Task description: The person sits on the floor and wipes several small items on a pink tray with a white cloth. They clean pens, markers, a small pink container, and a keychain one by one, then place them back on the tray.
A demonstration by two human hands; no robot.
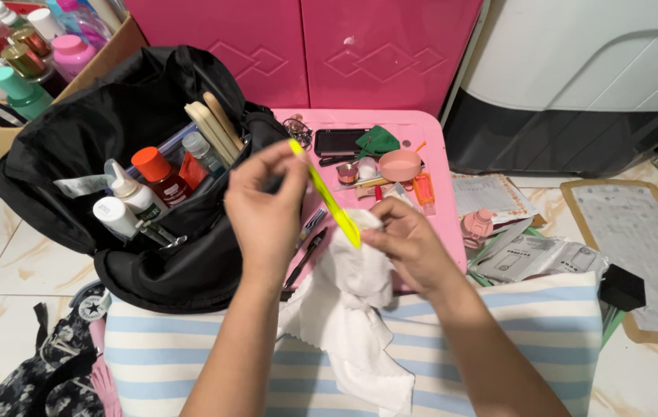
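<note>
My left hand (265, 212) pinches the upper end of a thin yellow-green stick (327, 196), a flat file-like tool held on a slant. My right hand (408, 242) grips a white cloth (352, 309) and presses it around the stick's lower end. The cloth hangs down over my blue-and-white striped lap (499, 324). Both hands hover over the front edge of a small pink table (433, 224).
An open black bag (97, 131) at left holds bottles, tubes and wooden sticks. The pink table carries a dark phone (337, 141), a green cloth, a pink bowl (400, 164) and small items. A cardboard box of bottles stands at far left. Papers lie on the floor at right.
</note>
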